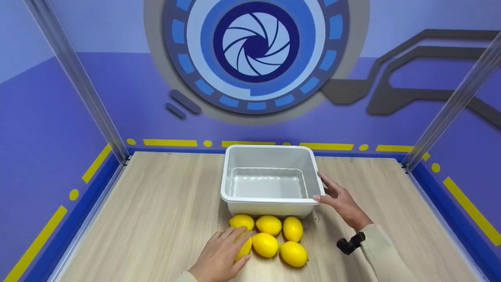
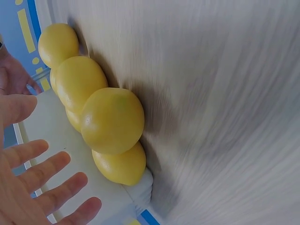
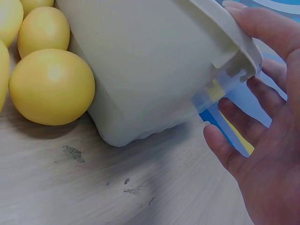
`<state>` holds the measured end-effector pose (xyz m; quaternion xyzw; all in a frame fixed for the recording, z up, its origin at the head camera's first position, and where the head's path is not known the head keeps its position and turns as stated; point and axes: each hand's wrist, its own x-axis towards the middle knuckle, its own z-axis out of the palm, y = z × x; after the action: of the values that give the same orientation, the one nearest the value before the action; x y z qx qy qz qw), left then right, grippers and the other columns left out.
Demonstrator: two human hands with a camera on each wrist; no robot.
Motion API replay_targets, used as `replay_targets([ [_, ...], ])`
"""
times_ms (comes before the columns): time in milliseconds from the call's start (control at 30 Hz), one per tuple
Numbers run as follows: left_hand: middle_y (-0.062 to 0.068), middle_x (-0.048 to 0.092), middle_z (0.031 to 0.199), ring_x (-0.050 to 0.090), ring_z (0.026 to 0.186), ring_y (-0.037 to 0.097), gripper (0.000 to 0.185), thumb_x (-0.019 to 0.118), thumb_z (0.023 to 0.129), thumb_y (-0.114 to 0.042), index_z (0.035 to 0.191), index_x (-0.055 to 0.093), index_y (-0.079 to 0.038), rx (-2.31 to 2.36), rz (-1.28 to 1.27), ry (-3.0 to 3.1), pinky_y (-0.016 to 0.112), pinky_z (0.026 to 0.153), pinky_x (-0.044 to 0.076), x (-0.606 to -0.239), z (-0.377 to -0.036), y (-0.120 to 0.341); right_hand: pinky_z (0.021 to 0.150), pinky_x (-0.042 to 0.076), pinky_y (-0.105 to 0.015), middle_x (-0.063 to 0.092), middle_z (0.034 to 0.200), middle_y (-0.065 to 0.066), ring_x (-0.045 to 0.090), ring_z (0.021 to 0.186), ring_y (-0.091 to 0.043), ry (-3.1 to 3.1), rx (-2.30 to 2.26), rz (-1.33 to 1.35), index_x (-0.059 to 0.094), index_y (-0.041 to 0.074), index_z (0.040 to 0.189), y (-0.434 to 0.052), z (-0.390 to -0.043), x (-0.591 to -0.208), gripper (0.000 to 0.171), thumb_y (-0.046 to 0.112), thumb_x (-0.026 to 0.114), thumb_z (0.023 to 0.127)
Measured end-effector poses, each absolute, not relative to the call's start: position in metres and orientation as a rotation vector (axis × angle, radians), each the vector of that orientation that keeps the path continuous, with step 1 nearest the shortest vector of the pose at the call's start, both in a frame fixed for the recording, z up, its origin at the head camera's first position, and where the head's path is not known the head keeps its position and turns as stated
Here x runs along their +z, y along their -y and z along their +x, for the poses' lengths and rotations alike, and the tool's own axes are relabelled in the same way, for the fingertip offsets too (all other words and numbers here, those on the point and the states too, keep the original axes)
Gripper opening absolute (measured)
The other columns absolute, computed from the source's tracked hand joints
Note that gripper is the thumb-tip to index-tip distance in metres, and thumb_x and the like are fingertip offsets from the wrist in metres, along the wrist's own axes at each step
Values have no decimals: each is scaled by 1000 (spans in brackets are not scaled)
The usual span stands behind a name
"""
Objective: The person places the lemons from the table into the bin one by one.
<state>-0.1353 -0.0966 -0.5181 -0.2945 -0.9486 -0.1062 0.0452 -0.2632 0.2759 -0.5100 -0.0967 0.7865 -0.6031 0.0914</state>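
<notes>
A light grey plastic bin (image 1: 270,208) stands on the table with its open top up; only its bare floor shows inside. My right hand (image 1: 346,205) grips its front right corner, thumb on the rim and fingers along the outer side. Several yellow lemons (image 1: 265,245) lie in two rows against the bin's front. Over the left end of these rows is my left hand (image 1: 221,252), partly covering the front left lemon (image 1: 244,250). In the left wrist view its fingers (image 2: 63,192) are spread and relaxed, apart from the lemons.
The wooden table (image 1: 168,196) runs out on both sides of the bin. Blue printed walls (image 1: 117,98) with metal corner posts (image 1: 84,86) enclose it at the back and sides. A black device (image 1: 351,243) sits at the right wrist.
</notes>
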Motion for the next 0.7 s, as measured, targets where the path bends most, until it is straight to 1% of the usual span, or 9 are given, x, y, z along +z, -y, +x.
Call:
replay_targets([
  [67, 0, 53, 139, 53, 124, 22, 52, 47, 97, -50, 142, 45, -25, -324, -901, 2887, 46, 88, 51, -519, -135, 97, 109, 38, -43, 27, 160, -4, 33, 143, -31, -2336, -1786, -286, 28, 31, 152, -276, -263, -509, 75, 22, 68, 90],
  [200, 0, 54, 137, 54, 123, 20, 51, 51, 96, -48, 140, 46, -25, -319, -889, 2887, 43, 86, 52, -520, -134, 97, 113, 34, -51, 26, 160, -6, 31, 145, -32, -2341, -1765, -276, 27, 31, 152, -276, -263, -507, 76, 23, 68, 89],
  [267, 1, 54, 138, 54, 123, 20, 51, 53, 95, -47, 140, 47, -24, -316, -882, 2896, 42, 86, 52, -520, -134, 98, 114, 32, -53, 26, 160, -7, 29, 145, -32, -2340, -1757, -268, 27, 31, 152, -276, -263, -507, 76, 24, 68, 89],
  [467, 4, 53, 138, 53, 124, 21, 52, 56, 94, -45, 139, 49, -20, -296, -869, 2922, 44, 89, 52, -522, -135, 98, 114, 31, -53, 23, 161, -8, 27, 146, -34, -2334, -1739, -257, 25, 31, 153, -277, -264, -506, 77, 25, 68, 89],
  [700, 7, 53, 137, 56, 121, 24, 54, 57, 93, -46, 139, 49, -20, -303, -840, 2975, 46, 89, 51, -524, -136, 98, 113, 34, -52, 27, 159, -9, 31, 144, -33, -2338, -1737, -264, 27, 31, 152, -277, -263, -503, 76, 25, 69, 89],
])
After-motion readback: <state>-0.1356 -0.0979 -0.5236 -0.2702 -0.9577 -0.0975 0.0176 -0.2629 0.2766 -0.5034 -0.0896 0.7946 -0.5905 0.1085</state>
